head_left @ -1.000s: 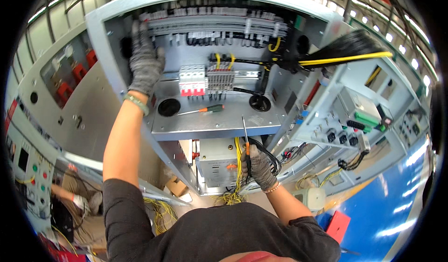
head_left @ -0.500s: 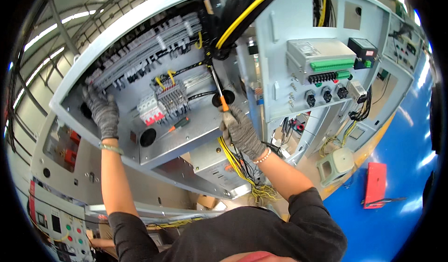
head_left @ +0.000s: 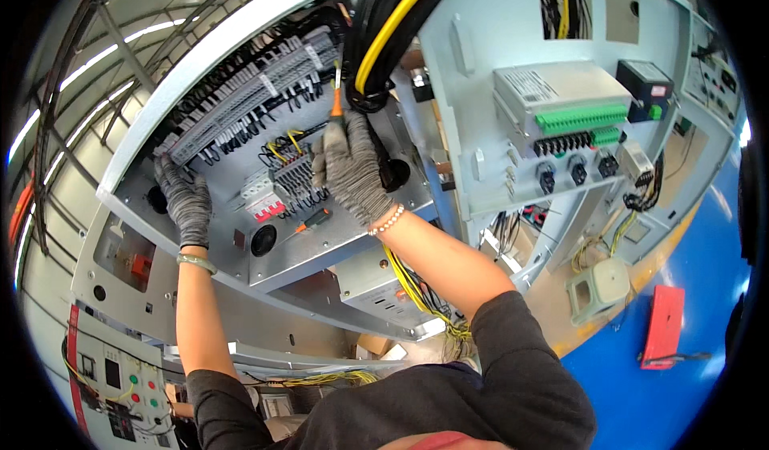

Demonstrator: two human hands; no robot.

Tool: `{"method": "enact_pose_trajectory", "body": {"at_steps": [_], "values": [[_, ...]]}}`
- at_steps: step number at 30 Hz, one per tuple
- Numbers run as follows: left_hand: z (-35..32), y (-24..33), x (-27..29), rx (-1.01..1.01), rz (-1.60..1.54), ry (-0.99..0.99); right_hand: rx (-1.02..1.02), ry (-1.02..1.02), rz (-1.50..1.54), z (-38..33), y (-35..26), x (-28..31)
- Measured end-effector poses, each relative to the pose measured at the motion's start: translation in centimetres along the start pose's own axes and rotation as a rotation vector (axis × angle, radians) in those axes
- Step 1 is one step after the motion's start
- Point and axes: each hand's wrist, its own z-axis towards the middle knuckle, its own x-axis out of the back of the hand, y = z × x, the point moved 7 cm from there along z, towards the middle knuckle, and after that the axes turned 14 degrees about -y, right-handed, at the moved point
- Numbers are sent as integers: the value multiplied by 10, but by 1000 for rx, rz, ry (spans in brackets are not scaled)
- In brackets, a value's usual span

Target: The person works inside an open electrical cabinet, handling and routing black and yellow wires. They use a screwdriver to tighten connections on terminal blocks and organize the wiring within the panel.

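While the left hand (head_left: pixel 186 201) rests spread on the cabinet (head_left: pixel 336 246), the right hand (head_left: pixel 350 169), clamped on a screwdriver (head_left: pixel 337 97), works the terminals (head_left: pixel 256 105); next, seating the tip squarely.

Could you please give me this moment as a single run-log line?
left hand: braced on cabinet back panel | right hand: holds orange-handled screwdriver, tip at terminal blocks | spare screwdriver: lying on panel

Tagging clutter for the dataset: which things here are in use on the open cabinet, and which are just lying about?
In use:
right hand gripping an orange-handled screwdriver
left hand resting on the cabinet backplate
terminal rows

Lying about:
second screwdriver on the cabinet's lower lip
red case on the blue floor
grey box on the floor
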Motion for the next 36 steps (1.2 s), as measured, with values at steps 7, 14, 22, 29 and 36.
{"method": "enact_pose_trajectory", "body": {"at_steps": [7,14,22,29,36], "values": [[4,2,0,-12,-52,-6,83,-15,-407,53,36,48],[-4,35,32,-46,39,79,-28,-100,-491,35,24,46],[8,260,42,-559,-120,142,259,-54,-831,-14,-2,78],[80,291,0,-420,-54,29,162,-233,-764,-21,-15,81],[91,290,-4,-359,9,-31,214,-276,-882,-24,-22,78]]}}
